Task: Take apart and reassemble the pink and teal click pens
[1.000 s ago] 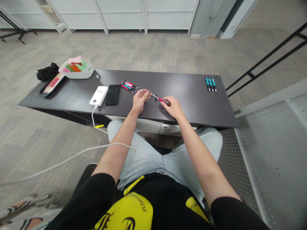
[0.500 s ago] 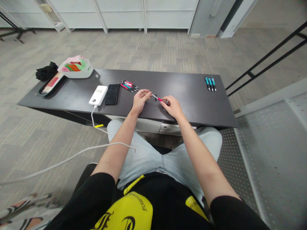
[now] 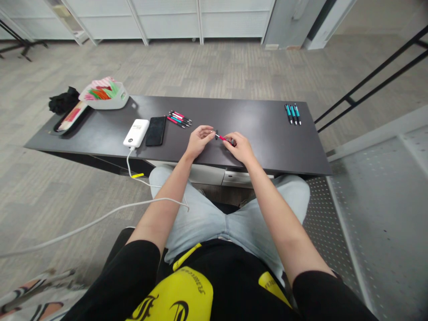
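Over the middle of the dark table point(image 3: 261, 133), my right hand point(image 3: 239, 147) is closed around the red barrel point(image 3: 222, 138) of a disassembled pen. My left hand point(image 3: 199, 141) pinches the thin, pale pen refill point(image 3: 217, 136), whose other end enters the barrel. Only a short length of refill shows between my hands. Just behind it lies a small black pen part point(image 3: 216, 132) on the tabletop. To the left of my left hand is a loose group of several red, blue and black pens point(image 3: 179, 119).
A white power bank point(image 3: 136, 133) with a cable and a black phone point(image 3: 155, 131) lie to the left. Farther left are a white basket point(image 3: 109, 103), a black tray point(image 3: 68, 127) and black cloth point(image 3: 65, 100). Three blue-and-black pens point(image 3: 293, 114) lie at the far right.
My left hand has moved slightly right, towards my right hand. Less of the refill now shows outside the red barrel. My right hand stays nearly in place.
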`<state>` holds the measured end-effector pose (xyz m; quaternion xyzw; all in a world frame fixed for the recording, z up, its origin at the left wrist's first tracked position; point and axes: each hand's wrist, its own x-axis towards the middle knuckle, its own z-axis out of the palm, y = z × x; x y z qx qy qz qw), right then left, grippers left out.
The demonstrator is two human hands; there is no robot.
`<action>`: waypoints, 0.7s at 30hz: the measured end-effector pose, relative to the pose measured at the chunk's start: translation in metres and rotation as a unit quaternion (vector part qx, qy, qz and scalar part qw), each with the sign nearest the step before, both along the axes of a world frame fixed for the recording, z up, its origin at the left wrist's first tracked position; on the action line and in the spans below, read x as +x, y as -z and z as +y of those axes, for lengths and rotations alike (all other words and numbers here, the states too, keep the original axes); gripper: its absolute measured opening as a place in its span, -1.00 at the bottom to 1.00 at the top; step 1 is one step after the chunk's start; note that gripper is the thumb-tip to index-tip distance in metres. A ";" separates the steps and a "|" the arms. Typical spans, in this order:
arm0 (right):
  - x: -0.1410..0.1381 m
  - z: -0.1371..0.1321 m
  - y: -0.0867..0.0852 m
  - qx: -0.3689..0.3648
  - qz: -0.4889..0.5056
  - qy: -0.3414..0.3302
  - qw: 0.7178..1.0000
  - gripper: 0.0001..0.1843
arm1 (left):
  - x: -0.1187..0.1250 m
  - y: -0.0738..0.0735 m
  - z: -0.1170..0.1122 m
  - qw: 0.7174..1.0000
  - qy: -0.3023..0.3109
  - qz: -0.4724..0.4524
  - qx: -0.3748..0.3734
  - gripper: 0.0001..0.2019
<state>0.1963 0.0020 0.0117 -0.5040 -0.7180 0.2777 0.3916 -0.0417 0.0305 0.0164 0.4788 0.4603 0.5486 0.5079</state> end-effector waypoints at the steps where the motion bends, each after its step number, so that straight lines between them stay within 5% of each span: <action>1: 0.000 0.000 0.001 0.002 0.000 0.000 1.000 -0.89 | 0.000 -0.001 -0.001 1.000 0.012 0.005 0.000 -0.57; 8: 0.001 0.002 0.007 0.010 0.006 0.001 1.000 -0.86 | -0.001 0.001 -0.002 0.997 0.064 0.049 0.020 -0.57; 11: 0.002 0.003 0.009 0.007 0.015 -0.002 1.000 -0.85 | -0.001 0.005 -0.001 0.991 0.042 0.118 0.051 -0.62; 17: 0.003 0.005 0.011 -0.002 0.082 0.042 0.996 -0.72 | 0.012 0.012 -0.006 0.920 -0.022 0.378 0.103 -0.63; 21: 0.001 0.005 0.007 -0.017 0.094 0.051 0.994 -0.63 | 0.020 0.013 -0.009 0.907 -0.019 0.409 0.100 -0.66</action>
